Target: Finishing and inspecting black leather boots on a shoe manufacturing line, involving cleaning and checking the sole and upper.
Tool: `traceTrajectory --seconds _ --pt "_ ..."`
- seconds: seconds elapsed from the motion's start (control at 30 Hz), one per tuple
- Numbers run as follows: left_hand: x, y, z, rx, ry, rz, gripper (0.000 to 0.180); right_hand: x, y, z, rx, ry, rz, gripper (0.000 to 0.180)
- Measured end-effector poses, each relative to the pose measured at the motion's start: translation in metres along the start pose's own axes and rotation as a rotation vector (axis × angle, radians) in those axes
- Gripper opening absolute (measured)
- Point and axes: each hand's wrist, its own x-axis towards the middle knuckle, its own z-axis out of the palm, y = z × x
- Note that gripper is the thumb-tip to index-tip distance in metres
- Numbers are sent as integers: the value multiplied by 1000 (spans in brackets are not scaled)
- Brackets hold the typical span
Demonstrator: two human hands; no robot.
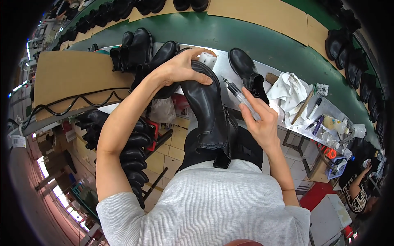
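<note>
A black leather ankle boot (pixel 203 107) lies in front of my body, its toe away from me and its opening toward my waist. My left hand (pixel 180 67) grips it at the toe, thumb over the leather near the sole edge. A white wad spotted with black (pixel 208 60) sits at the fingers of that hand, partly hidden. In my right hand (pixel 262 123) is a slim syringe-like applicator (pixel 235 89) with a clear barrel, a dark collar and a thin tip. The tip points toward the boot's toe and is a little apart from it.
On the metal bench stand another black boot (pixel 245 67), a stained white cloth (pixel 289 92), and pens and bottles (pixel 328 123). Several boots (pixel 139 47) crowd the left. Cardboard (pixel 78 76) and a coiled black cable (pixel 78 98) lie beyond. At the far right is another person (pixel 356 192).
</note>
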Motion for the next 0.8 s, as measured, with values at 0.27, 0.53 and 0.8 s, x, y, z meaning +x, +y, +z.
traceTrajectory --seconds 0.27,0.53,0.8 --pt "5 3 2 51 -4 47 68 8 4 15 -47 141 -229 40" --pt "7 6 1 24 -30 34 68 13 2 12 -80 134 -256 39" --pt "7 4 2 60 -29 31 70 15 4 15 -106 177 -288 33"
